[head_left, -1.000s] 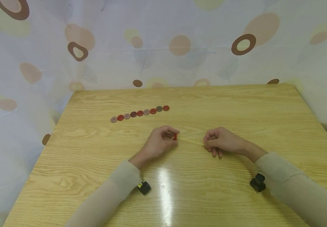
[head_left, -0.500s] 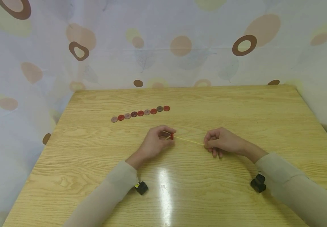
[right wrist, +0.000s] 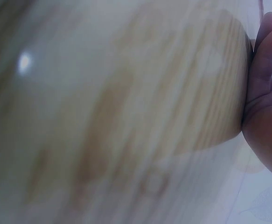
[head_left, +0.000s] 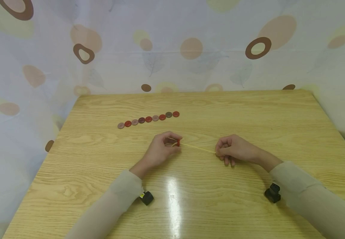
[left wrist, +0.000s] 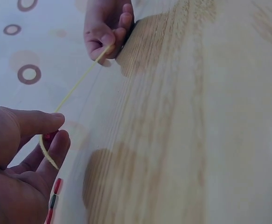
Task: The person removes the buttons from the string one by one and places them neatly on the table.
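My left hand [head_left: 160, 149] pinches a red button [head_left: 178, 142] on edge between thumb and fingers, above the table. A yellow string [head_left: 197, 147] passes through the button and runs taut to my right hand [head_left: 235, 149], which pinches it between thumb and forefinger. In the left wrist view a loose end of the string [left wrist: 46, 151] hangs on the palm side of the button [left wrist: 49, 136], partly hidden by the thumb and fingers. The right wrist view catches only part of the right hand [right wrist: 268, 70].
A slanting row of several buttons [head_left: 148, 119], red, pinkish, grey and dark red, lies behind the left hand on the wooden table [head_left: 250, 113]. A patterned cloth [head_left: 166, 43] hangs behind the table. Black wrist cameras sit under both sleeves.
My left hand has slid left with the red button, and the stretch of string between the hands has grown longer. The right hand has stayed nearly still.
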Available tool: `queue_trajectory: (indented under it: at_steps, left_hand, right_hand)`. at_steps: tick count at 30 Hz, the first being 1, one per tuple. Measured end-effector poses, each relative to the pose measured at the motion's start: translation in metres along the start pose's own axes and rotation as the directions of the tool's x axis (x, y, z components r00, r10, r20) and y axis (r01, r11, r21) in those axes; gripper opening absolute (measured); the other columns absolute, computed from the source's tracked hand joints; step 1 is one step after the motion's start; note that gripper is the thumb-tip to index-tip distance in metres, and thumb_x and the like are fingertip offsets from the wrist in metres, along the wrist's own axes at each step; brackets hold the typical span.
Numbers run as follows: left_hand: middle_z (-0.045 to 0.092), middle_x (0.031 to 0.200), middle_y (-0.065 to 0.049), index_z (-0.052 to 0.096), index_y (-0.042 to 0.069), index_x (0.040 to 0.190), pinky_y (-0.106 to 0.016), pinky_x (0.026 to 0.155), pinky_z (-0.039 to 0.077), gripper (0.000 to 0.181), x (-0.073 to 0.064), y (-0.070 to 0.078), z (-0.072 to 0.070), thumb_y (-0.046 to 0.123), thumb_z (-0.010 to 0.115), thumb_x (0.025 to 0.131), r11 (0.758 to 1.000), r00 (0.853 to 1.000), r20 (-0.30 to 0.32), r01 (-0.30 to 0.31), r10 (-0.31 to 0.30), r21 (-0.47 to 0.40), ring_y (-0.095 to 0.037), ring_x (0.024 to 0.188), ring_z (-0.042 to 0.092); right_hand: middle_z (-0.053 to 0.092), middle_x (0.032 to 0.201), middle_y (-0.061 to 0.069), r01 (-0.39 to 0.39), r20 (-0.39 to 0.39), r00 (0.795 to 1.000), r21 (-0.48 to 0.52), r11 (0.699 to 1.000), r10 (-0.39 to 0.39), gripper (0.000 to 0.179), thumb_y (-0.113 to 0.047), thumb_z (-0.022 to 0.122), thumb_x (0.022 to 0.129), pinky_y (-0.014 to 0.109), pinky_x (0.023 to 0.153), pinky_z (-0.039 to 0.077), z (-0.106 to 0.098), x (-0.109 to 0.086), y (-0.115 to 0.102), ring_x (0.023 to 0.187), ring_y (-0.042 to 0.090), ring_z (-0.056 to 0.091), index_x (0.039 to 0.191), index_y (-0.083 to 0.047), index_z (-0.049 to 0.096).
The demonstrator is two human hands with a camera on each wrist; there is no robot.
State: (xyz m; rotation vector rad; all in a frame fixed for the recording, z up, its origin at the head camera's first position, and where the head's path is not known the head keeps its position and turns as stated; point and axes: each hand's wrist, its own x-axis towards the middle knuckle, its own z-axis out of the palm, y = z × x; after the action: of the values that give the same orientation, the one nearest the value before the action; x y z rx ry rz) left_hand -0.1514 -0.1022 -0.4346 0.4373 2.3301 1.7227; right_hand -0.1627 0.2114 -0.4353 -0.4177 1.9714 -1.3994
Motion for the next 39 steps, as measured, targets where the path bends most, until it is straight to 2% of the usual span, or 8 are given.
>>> queue_trajectory:
  at_steps: [12, 19, 24, 39]
  left_hand:
    - [0.067, 0.117, -0.014, 0.068, -0.002, 0.116, -0.034, 0.097, 0.052, 0.030, -0.003, 0.002, -0.006, -0.006, 0.074, 0.087, 1.000, 1.000, -0.022, 0.000, -0.001, -0.013, -0.025, 0.108, 0.066]
    - [0.064, 0.119, -0.018, 0.067, -0.005, 0.117, -0.032, 0.094, 0.054, 0.031, -0.004, 0.000, -0.010, -0.010, 0.072, 0.086, 0.998, 1.000, -0.027, 0.004, -0.006, -0.065, -0.030, 0.109, 0.065]
    - [0.064, 0.118, -0.017, 0.067, -0.005, 0.116, -0.030, 0.093, 0.054, 0.030, -0.005, -0.001, -0.011, -0.010, 0.072, 0.086, 0.998, 0.999, -0.039, 0.015, -0.017, -0.057, -0.028, 0.108, 0.066]
    - [0.064, 0.119, -0.021, 0.066, -0.008, 0.118, -0.032, 0.091, 0.056, 0.035, -0.009, -0.001, -0.018, -0.013, 0.073, 0.084, 0.997, 0.998, -0.057, 0.018, -0.022, -0.071, -0.032, 0.107, 0.066]
  right_hand:
    - [0.064, 0.076, 0.015, -0.006, 0.000, 1.000, 0.007, 1.000, 0.006, 0.017, -0.011, 0.061, 0.100, 0.028, 0.047, 0.053, 0.001, -0.001, -0.002, 0.058, 0.017, 0.062, 0.098, 0.005, 0.061]
    - [0.064, 0.076, 0.015, 0.004, 0.003, 1.000, 0.002, 1.000, -0.004, 0.018, -0.012, 0.062, 0.100, 0.029, 0.047, 0.054, 0.000, 0.000, 0.000, 0.058, 0.017, 0.063, 0.098, 0.006, 0.062]
    - [0.064, 0.077, 0.015, 0.011, 0.004, 1.000, -0.002, 1.000, -0.011, 0.018, -0.012, 0.062, 0.100, 0.029, 0.047, 0.054, -0.001, 0.000, 0.001, 0.058, 0.017, 0.063, 0.098, 0.006, 0.062]
    - [0.065, 0.077, 0.016, 0.020, 0.013, 1.000, 0.000, 1.000, -0.020, 0.019, -0.012, 0.062, 0.100, 0.029, 0.047, 0.054, -0.001, 0.001, 0.002, 0.058, 0.017, 0.063, 0.098, 0.006, 0.061]
